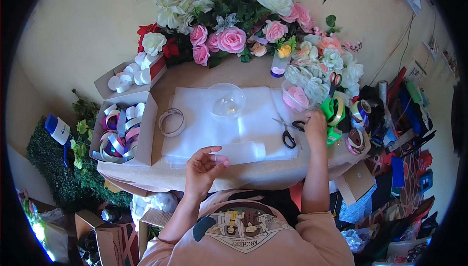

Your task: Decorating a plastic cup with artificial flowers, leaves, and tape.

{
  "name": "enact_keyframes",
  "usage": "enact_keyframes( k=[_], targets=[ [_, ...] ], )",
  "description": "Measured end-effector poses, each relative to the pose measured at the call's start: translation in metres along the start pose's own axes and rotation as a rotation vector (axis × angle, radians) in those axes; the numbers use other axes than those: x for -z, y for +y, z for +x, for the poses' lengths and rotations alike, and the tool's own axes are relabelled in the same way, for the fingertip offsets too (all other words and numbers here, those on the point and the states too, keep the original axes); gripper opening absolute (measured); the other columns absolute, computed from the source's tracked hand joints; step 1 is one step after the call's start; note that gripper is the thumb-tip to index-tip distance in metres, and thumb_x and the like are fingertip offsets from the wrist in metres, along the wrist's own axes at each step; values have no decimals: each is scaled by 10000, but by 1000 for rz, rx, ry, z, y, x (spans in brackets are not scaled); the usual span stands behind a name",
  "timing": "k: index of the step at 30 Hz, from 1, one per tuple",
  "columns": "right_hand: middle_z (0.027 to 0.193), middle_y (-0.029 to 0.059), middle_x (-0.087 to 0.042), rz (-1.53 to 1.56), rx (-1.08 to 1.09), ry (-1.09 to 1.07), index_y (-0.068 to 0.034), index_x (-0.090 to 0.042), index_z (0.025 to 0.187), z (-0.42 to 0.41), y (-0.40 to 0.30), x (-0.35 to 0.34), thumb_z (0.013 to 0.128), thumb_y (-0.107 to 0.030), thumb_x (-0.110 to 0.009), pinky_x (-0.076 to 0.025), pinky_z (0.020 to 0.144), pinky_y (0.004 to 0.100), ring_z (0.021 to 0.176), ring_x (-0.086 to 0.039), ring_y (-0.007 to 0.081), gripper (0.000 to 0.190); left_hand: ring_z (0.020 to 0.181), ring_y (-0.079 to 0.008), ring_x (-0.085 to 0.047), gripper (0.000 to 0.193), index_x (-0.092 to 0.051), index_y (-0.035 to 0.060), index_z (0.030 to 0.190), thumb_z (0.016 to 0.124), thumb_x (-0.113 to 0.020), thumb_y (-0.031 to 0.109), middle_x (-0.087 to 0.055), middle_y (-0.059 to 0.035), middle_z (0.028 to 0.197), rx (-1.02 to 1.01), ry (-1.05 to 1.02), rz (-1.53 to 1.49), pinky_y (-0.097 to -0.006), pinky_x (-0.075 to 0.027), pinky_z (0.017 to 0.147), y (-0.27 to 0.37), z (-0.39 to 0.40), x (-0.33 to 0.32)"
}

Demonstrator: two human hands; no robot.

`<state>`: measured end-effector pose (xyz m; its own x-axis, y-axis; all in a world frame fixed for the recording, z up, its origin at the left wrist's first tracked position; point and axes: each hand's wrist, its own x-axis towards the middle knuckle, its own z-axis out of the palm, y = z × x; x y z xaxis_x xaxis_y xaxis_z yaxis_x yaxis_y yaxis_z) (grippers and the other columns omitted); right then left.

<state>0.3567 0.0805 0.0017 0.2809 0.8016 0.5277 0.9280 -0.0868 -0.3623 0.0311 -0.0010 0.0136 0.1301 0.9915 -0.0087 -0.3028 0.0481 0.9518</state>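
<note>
My left hand [206, 165] holds the left end of a clear plastic tube [241, 152] between thumb and fingers, over the near edge of white translucent sheets [197, 119]. My right hand [315, 121] is at the right side of the table, beside a green ribbon holder [331, 114]; its fingers are bent, and whether they grip anything cannot be made out. Black-handled scissors [288, 134] lie opened just left of it. A clear round bowl [226, 101] stands on the sheets, and a roll of tape [172, 122] lies at their left. A clear tub with pink petals [296, 97] is beyond my right hand.
Left stand a box of ribbon rolls [153, 130] and a box of white rolls [106, 92]. Artificial flowers [232, 40] line the back, near a small tube with a yellow rose [280, 63]. Orange-handled scissors [334, 81] stand upright at right, near ribbon spools [360, 110].
</note>
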Motion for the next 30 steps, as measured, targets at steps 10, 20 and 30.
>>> enact_keyframes(
  k=[10, 20, 30],
  targets=[
    [837, 216, -570, 36, -62, 14, 40, -637, 853, 5, -9, 11, 662, 115, -524, -461, 691, 397, 770, -582, 364, 234, 781, -149, -613, 367, -493, -12, 1134, 786, -587, -81, -617, -94, 819, -38, 2, -26, -250, -509, 745, -2, 0, 1],
    [941, 230, -555, 2, -79, -97, 34, -628, 810, 15, -2, 1, 692, 107, -504, -464, 762, 436, 865, -573, 393, 187, 835, -160, -618, 264, -522, -32, 1087, 831, -585, -13, -626, -111, 871, -18, 29, -39, -264, -516, 763, 0, -2, 0],
    [897, 218, -553, -111, -55, -34, 44, -582, 748, 10, -2, -4, 637, 122, -538, -462, 717, 414, 808, -573, 374, 143, 859, -177, -626, 235, -526, -39, 1063, 838, -580, -2, -634, -142, 904, -14, 53, -75, -267, -517, 767, 2, -1, 1]
  ],
)
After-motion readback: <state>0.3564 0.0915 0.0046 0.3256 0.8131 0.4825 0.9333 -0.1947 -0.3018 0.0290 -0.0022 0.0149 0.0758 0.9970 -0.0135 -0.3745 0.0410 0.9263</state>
